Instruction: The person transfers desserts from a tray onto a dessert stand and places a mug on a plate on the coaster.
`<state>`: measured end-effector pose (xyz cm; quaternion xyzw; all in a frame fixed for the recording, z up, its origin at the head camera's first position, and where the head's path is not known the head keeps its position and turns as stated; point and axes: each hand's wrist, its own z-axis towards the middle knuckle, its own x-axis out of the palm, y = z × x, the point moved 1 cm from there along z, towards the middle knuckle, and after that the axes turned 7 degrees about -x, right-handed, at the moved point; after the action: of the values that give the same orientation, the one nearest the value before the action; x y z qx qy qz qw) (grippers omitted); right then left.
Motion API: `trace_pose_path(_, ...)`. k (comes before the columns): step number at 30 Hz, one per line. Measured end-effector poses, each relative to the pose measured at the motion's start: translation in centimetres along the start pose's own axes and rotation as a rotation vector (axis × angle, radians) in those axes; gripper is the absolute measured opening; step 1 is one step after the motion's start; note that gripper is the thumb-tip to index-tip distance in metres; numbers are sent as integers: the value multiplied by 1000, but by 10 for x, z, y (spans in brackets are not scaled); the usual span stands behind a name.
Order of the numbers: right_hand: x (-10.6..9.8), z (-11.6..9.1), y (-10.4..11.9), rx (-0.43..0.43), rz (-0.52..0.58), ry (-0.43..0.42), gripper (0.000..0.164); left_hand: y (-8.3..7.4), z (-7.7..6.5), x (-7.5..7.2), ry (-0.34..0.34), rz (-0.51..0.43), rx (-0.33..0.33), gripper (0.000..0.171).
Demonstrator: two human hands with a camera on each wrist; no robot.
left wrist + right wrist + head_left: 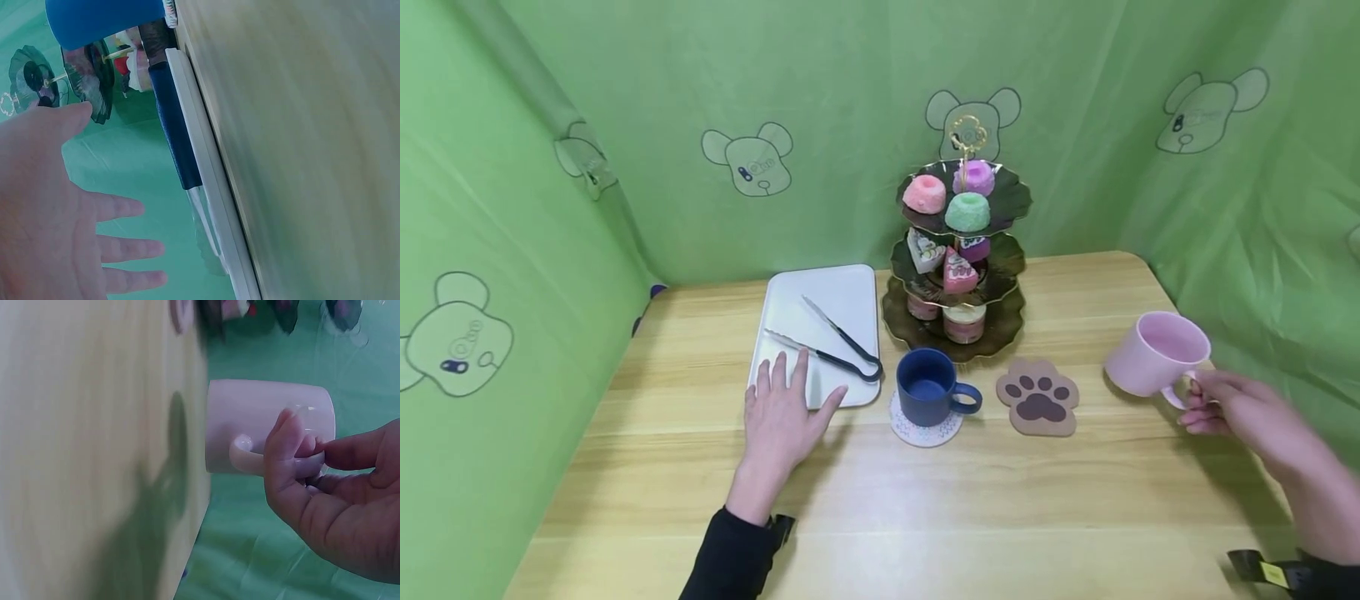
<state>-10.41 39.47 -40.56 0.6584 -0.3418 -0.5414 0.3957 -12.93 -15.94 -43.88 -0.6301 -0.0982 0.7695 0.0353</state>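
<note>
At the right side of the table, my right hand (1251,417) grips the handle of a pink mug (1157,354). The right wrist view shows the fingers curled around that handle, with the mug (250,403) upright, its base close to the tabletop. My left hand (782,417) is spread with its fingers straight over the near edge of a white tray (790,287). Black-handled tongs (842,364) lie spread on the tray, just beyond the left fingertips. In the left wrist view, the left hand (50,194) holds nothing.
A blue mug (925,392) stands on a round patterned coaster (925,435) in the middle. Right of it lies a brown paw-shaped coaster (1037,396). Behind stands a three-tier stand (1011,200) with several cakes. Green curtains (850,67) enclose the wooden table (865,517).
</note>
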Motion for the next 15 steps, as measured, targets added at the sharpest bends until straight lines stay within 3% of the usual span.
trace_pose_path(8,35,12,33,-65,10,65,42,2,-1,0,-2,-8,-10,89)
trace_pose_path(15,67,23,46,-59,58,132,42,2,-2,-1,-3,-11,-27,89)
